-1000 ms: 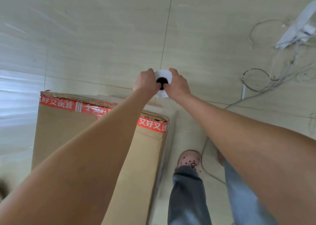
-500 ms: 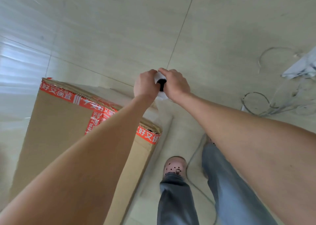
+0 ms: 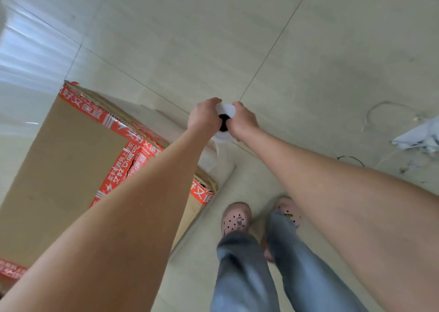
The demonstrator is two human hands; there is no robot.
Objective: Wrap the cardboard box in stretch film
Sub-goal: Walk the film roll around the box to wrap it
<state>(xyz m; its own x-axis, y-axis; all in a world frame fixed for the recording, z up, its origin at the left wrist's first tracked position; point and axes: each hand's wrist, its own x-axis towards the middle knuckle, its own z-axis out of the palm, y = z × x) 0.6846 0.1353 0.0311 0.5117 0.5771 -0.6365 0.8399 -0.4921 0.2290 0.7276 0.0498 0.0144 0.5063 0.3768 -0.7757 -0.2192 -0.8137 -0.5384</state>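
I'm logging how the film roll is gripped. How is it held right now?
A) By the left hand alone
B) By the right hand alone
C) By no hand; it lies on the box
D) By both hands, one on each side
D: the left hand and the right hand each grip one side of the stretch film roll, beyond the cardboard box.

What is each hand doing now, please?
Left hand: closed, gripping the stretch film roll.
Right hand: closed, gripping the same roll.
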